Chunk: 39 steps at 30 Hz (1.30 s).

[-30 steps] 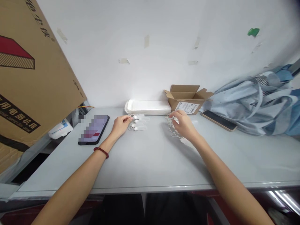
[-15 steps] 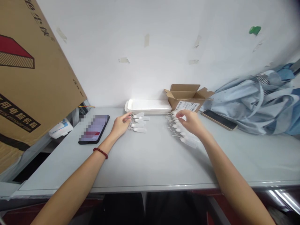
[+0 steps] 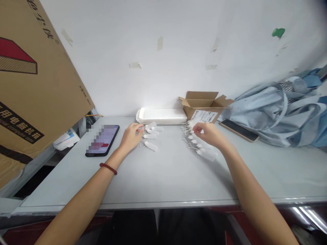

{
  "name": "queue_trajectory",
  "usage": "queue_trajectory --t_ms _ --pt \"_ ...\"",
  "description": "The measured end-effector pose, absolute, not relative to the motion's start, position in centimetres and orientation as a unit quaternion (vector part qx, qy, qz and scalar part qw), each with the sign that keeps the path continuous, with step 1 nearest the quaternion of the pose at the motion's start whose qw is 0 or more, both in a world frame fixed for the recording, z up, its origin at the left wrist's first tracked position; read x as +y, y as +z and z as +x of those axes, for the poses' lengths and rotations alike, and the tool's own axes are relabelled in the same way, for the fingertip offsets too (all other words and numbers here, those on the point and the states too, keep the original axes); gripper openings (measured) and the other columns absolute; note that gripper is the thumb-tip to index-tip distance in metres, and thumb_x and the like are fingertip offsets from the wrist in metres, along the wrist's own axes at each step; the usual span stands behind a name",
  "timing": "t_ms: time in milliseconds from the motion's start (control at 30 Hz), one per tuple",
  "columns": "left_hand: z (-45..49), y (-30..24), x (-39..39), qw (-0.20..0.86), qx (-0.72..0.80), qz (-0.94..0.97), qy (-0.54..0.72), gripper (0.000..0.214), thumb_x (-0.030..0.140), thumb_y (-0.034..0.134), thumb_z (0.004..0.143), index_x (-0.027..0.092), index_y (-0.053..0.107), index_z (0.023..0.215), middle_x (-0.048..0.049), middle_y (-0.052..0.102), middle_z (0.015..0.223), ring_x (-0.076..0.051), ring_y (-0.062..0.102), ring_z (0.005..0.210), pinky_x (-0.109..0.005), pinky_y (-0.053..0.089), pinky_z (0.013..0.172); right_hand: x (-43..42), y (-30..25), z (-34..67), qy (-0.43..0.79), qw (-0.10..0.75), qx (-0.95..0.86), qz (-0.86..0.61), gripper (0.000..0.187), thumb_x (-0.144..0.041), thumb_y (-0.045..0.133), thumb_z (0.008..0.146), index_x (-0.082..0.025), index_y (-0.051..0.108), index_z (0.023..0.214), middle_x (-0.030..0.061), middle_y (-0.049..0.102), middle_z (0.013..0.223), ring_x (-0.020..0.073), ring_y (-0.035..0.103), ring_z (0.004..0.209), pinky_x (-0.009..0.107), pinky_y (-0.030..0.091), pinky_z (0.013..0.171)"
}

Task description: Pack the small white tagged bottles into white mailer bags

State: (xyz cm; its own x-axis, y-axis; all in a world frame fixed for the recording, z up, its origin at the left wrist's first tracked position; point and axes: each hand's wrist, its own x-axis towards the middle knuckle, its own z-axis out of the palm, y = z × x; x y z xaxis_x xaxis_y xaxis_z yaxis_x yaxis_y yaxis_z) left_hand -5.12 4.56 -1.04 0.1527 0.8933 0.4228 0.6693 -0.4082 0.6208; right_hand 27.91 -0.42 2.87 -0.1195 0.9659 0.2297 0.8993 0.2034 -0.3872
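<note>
On worktop [image 3: 168,173]: sm. cardboard box [image 3: 189,109], flaps open, floor hidden; white looped tags [image 3: 150,136], 2 batches, L hand [image 3: 131,137] curled at one, R hand [image 3: 209,134] at other, can't tell if gripping.

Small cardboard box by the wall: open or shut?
Open: the cardboard box has its top flaps raised, with part of its inside showing.

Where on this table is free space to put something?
Bare: the table between the left tags and right tags, down to its front edge; also right of the right forearm, before the beige phone. Crowded: around the left hand and right hand, with the white stack and open box behind.
</note>
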Motion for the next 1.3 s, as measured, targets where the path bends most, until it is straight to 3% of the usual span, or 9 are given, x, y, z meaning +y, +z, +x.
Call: queue_trajectory --t_ms 133,267,400,633,1300 --pt "-5.1 1.2 2.6 0.215 0.466 0.802 0.306 0.035 0.045 0.063 0.076 0.02 0.07 0.1 -0.0032 0.062 0.086 -0.016 0.055 0.075 -0.026 0.042 0.068 -0.5 2.8 28.1 0.072 0.18 -0.75 -0.632 0.018 -0.006 0.053 0.071 -0.017 0.063 0.08 0.005 0.067 0.08 0.0184 0.06 0.078 0.027 0.042 0.068" --pt "-5.0 1.3 2.0 0.289 0.424 0.829 0.221 0.038 0.044 0.075 0.064 0.022 0.072 0.095 0.0012 0.057 0.071 -0.015 0.051 0.066 -0.025 0.039 0.061 -0.4 2.5 28.3 0.075 0.163 -0.752 -0.634 0.015 -0.008 0.056 0.071 -0.017 0.062 0.081 0.0051 0.067 0.083 0.0188 0.06 0.08 0.026 0.042 0.067" --pt "-4.6 0.0 2.4 0.225 0.429 0.851 0.201 0.025 0.039 0.069 0.071 0.021 0.071 0.088 -0.0001 0.059 0.071 -0.017 0.054 0.07 -0.027 0.039 0.065 -0.2 2.1 28.3 0.081 0.147 -0.755 -0.634 0.015 -0.01 0.058 0.071 -0.017 0.063 0.083 0.0059 0.068 0.085 0.0187 0.06 0.08 0.026 0.042 0.068" --pt "-4.1 -0.3 2.3 0.089 0.47 0.854 0.206 0.023 0.027 0.058 0.082 0.019 0.066 0.101 -0.003 0.064 0.079 -0.023 0.056 0.087 -0.031 0.041 0.072 0.1 1.6 28.3 0.086 0.113 -0.754 -0.641 0.02 -0.011 0.057 0.073 -0.017 0.064 0.09 0.0064 0.067 0.093 0.0188 0.06 0.087 0.024 0.042 0.07" --pt "-3.2 -0.4 1.3 0.072 0.452 0.852 0.253 0.022 0.03 0.05 0.089 0.018 0.066 0.097 -0.0035 0.065 0.077 -0.022 0.059 0.085 -0.031 0.042 0.068 0.6 0.6 27.6 0.05 0.145 -0.766 -0.625 0.024 -0.006 0.056 0.072 -0.014 0.064 0.094 0.0098 0.068 0.09 0.0234 0.059 0.088 0.029 0.042 0.073"
